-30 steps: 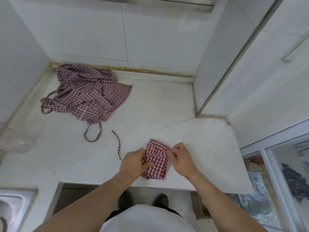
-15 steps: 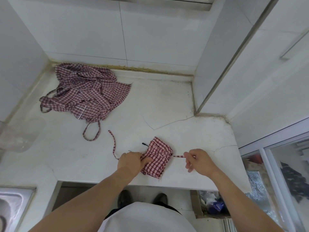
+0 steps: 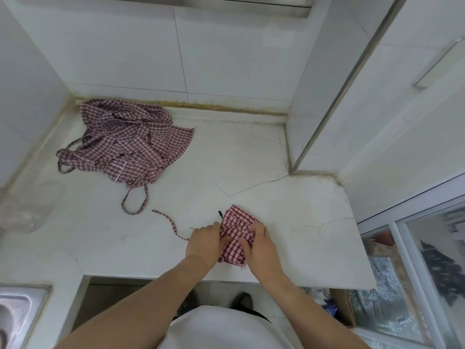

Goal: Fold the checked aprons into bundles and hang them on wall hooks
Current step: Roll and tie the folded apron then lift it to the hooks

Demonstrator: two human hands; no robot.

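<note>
Hands, left [image 3: 205, 239] and right [image 3: 259, 241], both gripping folded apron bundle [image 3: 236, 231] on counter [image 3: 289, 215]

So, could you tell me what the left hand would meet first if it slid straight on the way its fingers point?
The left hand points right, so it would likely press further into the folded apron bundle it already touches, then meet the right hand.

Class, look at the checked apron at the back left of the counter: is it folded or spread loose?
Loose, not folded: the apron lies crumpled in a heap on the counter, its straps trailing.
</note>
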